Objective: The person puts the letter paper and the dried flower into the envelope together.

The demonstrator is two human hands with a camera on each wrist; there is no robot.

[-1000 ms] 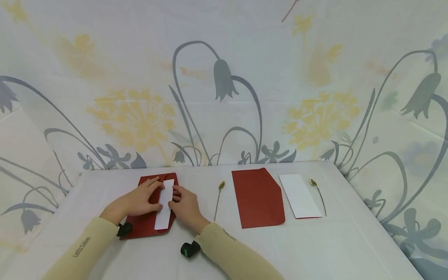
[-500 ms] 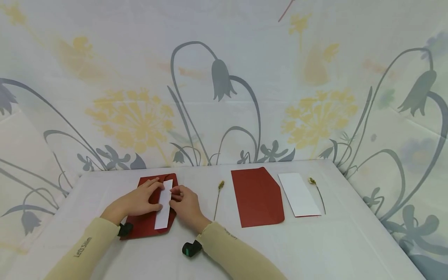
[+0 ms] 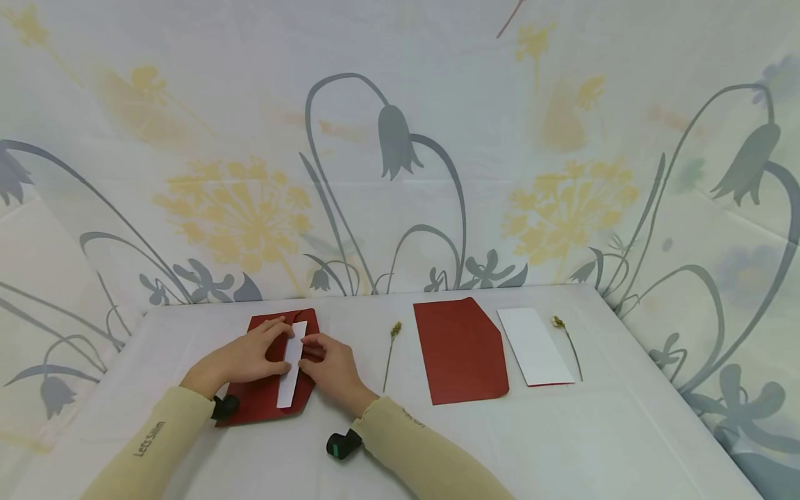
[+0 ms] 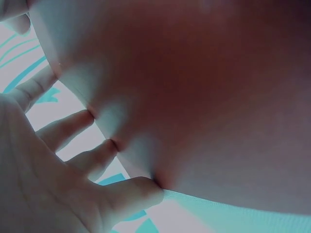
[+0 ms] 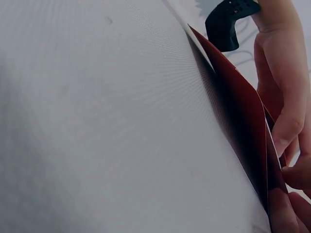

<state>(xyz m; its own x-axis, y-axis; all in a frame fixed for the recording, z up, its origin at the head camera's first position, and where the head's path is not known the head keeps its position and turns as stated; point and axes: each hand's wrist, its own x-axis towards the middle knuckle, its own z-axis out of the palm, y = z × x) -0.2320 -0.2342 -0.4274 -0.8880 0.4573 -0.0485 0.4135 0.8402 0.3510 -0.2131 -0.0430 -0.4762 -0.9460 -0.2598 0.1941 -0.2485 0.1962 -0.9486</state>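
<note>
A red envelope [image 3: 253,405] lies at the left of the table in the head view, with a narrow strip of a white card [image 3: 289,389] showing along its right side; the rest of the card is hidden. My left hand [image 3: 246,355] rests across the envelope, its fingers spread and reaching the strip's left edge. In the left wrist view its fingertips [image 4: 108,148] touch the envelope's surface. At the strip's right edge my right hand [image 3: 334,369] pinches the card, thumb and forefinger bent against it. The right wrist view shows the envelope [image 5: 243,102] edge-on, its layers slightly apart.
Right of my hands lie a dried flower stem [image 3: 389,357], a second red envelope [image 3: 462,354], a white card with a red edge [image 3: 536,347] and another dried flower [image 3: 567,340]. A flower-printed cloth [image 3: 400,229] hangs behind the white table [image 3: 600,451].
The white card has slid left, so its visible strip is narrower. My right fingers have shifted slightly left with it, while my left hand has stayed nearly in place.
</note>
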